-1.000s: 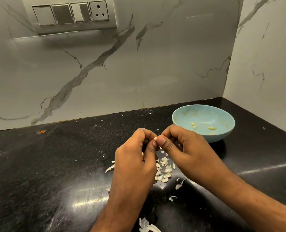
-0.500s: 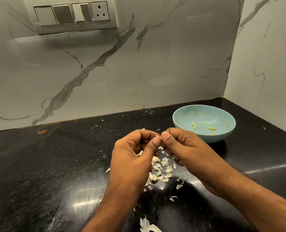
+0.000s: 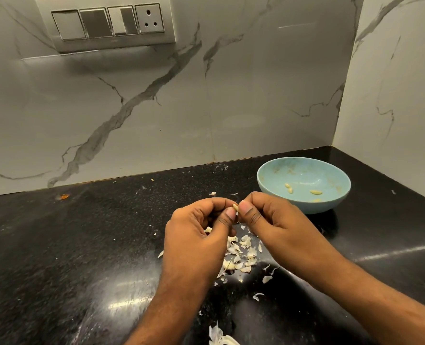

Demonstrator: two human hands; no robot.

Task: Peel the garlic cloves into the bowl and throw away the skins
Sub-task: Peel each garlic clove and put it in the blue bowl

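Thumbs have closed together: left hand [image 3: 196, 235] and right hand [image 3: 278, 227] pinch a garlic clove [image 3: 235, 207], seemingly half-peeled.

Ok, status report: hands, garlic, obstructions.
Left hand and right hand pinch one garlic clove. Bowl holds peeled cloves. Skins on counter. Nothing blocking.

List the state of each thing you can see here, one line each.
Garlic clove: pinched between both thumbs.
Left hand: gripping the clove.
Right hand: gripping the clove.
Blue bowl: upright, a few peeled cloves inside.
Garlic skins: scattered on the black counter.
Wall socket: nothing plugged in.
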